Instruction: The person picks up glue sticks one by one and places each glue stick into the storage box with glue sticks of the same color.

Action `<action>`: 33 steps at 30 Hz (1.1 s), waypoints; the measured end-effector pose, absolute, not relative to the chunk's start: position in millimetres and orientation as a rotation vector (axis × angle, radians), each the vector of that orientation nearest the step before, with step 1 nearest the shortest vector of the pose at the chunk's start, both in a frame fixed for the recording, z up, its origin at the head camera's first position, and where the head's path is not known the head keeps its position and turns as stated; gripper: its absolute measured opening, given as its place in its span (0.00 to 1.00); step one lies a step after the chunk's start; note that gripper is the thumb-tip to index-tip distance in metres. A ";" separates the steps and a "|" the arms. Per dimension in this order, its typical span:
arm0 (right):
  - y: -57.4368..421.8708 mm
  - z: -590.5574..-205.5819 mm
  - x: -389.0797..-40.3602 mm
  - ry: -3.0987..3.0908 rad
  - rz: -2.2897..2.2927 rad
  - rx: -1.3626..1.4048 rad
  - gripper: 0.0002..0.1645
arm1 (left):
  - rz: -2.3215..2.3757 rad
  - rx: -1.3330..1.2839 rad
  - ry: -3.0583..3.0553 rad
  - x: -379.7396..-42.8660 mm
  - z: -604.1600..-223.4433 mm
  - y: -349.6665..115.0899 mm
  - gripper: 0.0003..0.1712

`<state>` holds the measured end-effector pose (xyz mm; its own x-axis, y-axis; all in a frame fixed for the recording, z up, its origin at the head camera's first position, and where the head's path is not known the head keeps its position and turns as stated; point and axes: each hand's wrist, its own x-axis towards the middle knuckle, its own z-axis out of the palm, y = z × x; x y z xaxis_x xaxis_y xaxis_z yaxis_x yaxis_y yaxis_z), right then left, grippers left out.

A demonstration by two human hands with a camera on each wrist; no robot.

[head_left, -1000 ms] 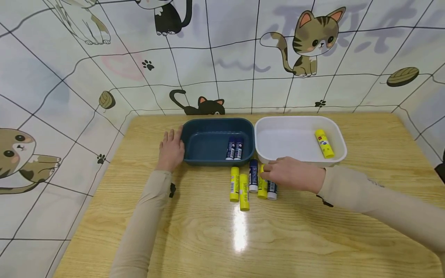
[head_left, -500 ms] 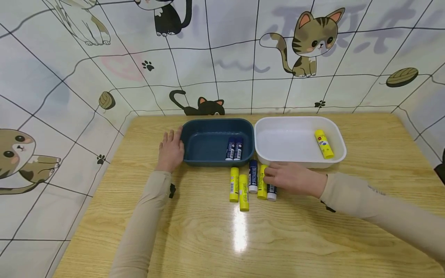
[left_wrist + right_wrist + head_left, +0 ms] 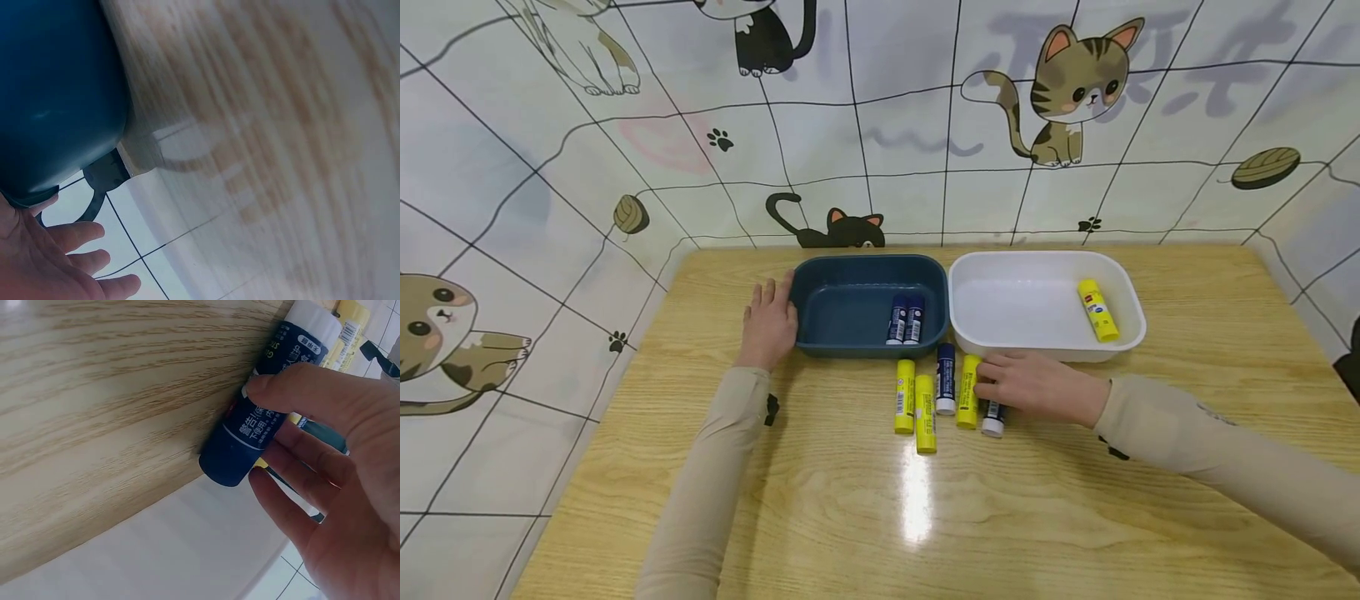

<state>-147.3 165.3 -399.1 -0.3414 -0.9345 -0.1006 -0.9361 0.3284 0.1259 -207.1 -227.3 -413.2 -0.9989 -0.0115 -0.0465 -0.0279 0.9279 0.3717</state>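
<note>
My left hand [image 3: 769,325] rests at the left end of the dark blue tray [image 3: 842,321], fingers spread along its outside. The left wrist view shows straight fingers [image 3: 87,259] beside the tray wall. My right hand [image 3: 1041,387] is in front of the white tray [image 3: 1015,304]. It pinches a navy glue stick [image 3: 256,419] with a white end between thumb and fingers, low over the table; the head view shows mainly its white end. Just left of it lies a yellow glue stick [image 3: 967,396], then another navy glue stick [image 3: 946,382].
Two more yellow glue sticks [image 3: 906,400] lie in front of the blue tray. Inside that tray, two navy glue sticks [image 3: 913,321] sit at the right end. One yellow glue stick [image 3: 1097,310] lies in the white tray. A cat-print wall [image 3: 910,200] stands behind the table.
The right hand has shifted slightly right. The navy glue stick under it has moved apart from the yellow one and tilted a little. The left hand has stayed put.
</note>
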 end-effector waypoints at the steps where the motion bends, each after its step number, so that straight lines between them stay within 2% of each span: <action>1: 165.6 -399.0 -147.5 2.553 0.245 -1.800 0.13 | 0.593 -0.031 3.038 -207.0 -413.1 -227.4 0.31; 12: 167.5 -397.0 -147.6 2.518 0.185 -1.794 0.14 | 0.584 -0.028 3.043 -207.2 -414.0 -227.3 0.32; 19: 167.0 -384.9 -146.3 2.519 0.142 -1.758 0.20 | 0.584 -0.031 3.044 -206.5 -413.3 -227.6 0.32; 33: 162.5 -362.9 -149.6 2.541 0.122 -1.797 0.17 | 0.581 -0.032 3.038 -207.2 -412.9 -228.3 0.31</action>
